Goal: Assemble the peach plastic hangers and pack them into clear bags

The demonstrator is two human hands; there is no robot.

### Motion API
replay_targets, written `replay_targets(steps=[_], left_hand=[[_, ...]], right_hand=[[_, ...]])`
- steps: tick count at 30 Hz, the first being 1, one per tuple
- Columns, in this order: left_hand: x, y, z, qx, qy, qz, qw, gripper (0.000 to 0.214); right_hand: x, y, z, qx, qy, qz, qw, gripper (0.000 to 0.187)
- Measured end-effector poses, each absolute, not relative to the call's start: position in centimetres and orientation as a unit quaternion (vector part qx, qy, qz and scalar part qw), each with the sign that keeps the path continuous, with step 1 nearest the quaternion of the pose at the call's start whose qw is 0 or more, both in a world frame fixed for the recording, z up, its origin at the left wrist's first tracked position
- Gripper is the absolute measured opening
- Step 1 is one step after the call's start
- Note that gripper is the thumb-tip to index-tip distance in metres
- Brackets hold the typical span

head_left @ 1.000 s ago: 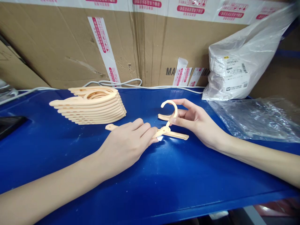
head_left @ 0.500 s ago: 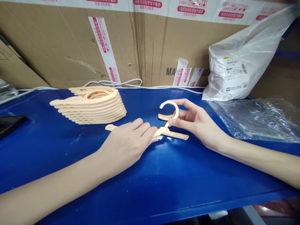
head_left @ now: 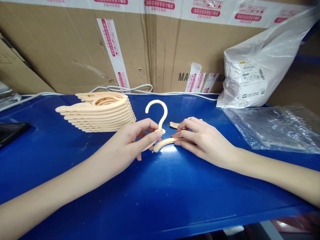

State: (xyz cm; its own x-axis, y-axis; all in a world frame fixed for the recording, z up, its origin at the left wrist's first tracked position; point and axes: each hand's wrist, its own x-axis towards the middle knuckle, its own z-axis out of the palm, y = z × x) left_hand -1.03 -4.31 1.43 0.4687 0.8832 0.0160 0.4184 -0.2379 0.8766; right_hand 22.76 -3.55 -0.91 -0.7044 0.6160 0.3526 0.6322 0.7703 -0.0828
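Observation:
A peach plastic folding hanger [head_left: 160, 115] is held just above the blue table [head_left: 160, 186] in the middle of the view, its hook standing upright. My left hand [head_left: 130, 140] pinches it at the base of the hook. My right hand [head_left: 200, 140] lies to the right, fingers closed over one hanger arm [head_left: 165, 143]. Another peach piece [head_left: 174, 125] lies on the table behind my right hand. A stack of several folded peach hangers [head_left: 97, 111] rests at the back left.
Large cardboard boxes [head_left: 155, 46] form a wall behind the table. A white plastic bag [head_left: 250, 76] stands at the back right, with a clear plastic bag [head_left: 272, 128] in front of it. White cables [head_left: 135, 89] run along the back edge. A dark object [head_left: 11, 131] sits far left.
My left hand took the hanger near the hook and lifted it left, so the hook stands upright. My right hand let go of the hook and moved down onto a hanger arm.

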Motion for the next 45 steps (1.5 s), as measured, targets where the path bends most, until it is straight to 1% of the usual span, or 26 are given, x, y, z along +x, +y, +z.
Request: replay_targets(steps=[2,5,10,13,16,19,22,25,27,30,36,41,45], left_hand=[[-1.1,-4.0,1.4,0.692,0.452,0.276,0.491,0.027],[-1.2,-3.7,1.4,0.620,0.473,0.291,0.554,0.023],[-1.2,-3.6,1.5,0.555,0.496,0.278,0.607,0.019],[-1.3,-3.6,1.5,0.552,0.492,0.275,0.615,0.018],[-1.4,-3.5,1.4,0.549,0.471,0.290,0.627,0.015],[-1.5,-3.2,1.2,0.545,0.466,0.293,0.632,0.014],[-1.6,-3.2,1.2,0.539,0.477,0.284,0.634,0.019],[-1.6,-3.5,1.3,0.529,0.478,0.283,0.642,0.022],[-1.6,-3.6,1.3,0.523,0.470,0.279,0.654,0.021],[-1.6,-3.7,1.3,0.522,0.460,0.263,0.669,0.019],[-1.2,-3.6,1.4,0.532,0.440,0.238,0.683,0.010],[-1.0,-3.7,1.3,0.560,0.426,0.258,0.662,0.010],[-1.1,-3.8,1.2,0.590,0.419,0.257,0.641,0.013]], right_hand=[[22.6,-3.5,-0.9,-0.330,-0.927,-0.027,0.178,0.028],[22.5,-3.3,-1.0,-0.310,-0.933,-0.025,0.179,0.026],[22.9,-3.4,-1.3,-0.274,-0.941,-0.018,0.197,0.025],[23.2,-3.6,-1.4,-0.271,-0.937,-0.014,0.218,0.027],[23.3,-3.6,-1.2,-0.294,-0.927,-0.018,0.232,0.021],[23.3,-3.6,-1.0,-0.305,-0.924,-0.033,0.228,0.032],[23.4,-3.6,-1.1,-0.303,-0.927,-0.062,0.214,0.042],[23.4,-3.7,-1.3,-0.304,-0.926,-0.087,0.205,0.046],[23.3,-3.7,-1.3,-0.300,-0.928,-0.098,0.198,0.046],[23.2,-3.8,-1.2,-0.290,-0.928,-0.127,0.197,0.040],[23.1,-4.1,-0.8,-0.272,-0.916,-0.190,0.225,0.032],[23.1,-4.4,-0.8,-0.268,-0.916,-0.193,0.228,0.032],[23.1,-4.5,-0.9,-0.266,-0.923,-0.176,0.216,0.032]])
